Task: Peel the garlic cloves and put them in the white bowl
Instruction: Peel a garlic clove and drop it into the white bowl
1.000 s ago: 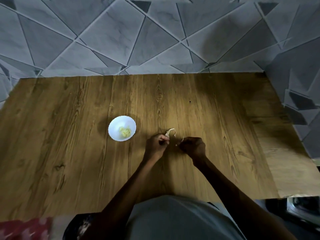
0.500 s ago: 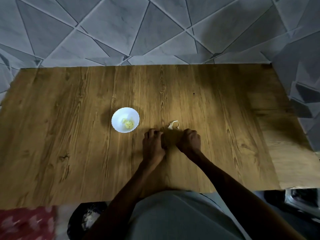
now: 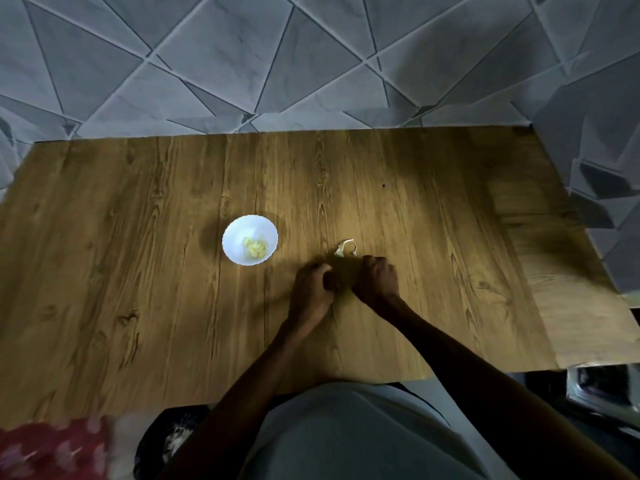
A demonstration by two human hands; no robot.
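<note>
Curled fingers are what I see on both sides: the left hand (image 3: pixel 313 284) and the right hand (image 3: pixel 377 278) sit knuckles-up, low over the wooden table (image 3: pixel 138 271), close together with a narrow gap between them. From my feed I cannot tell whether either hand pinches a clove or closes on nothing; the undersides are in shadow.

Just beyond the right hand's knuckles lies a pale scrap of garlic skin (image 3: pixel 345 247), flat on the wood and apart from both hands. Further left stands the white bowl (image 3: pixel 250 240), upright, with a small heap of peeled cloves (image 3: pixel 255 247) inside.

Grey tiles with angular seams (image 3: pixel 311 64) run behind the table's far edge. A red patterned cloth (image 3: pixel 52 448) shows blurred at the near left corner.
</note>
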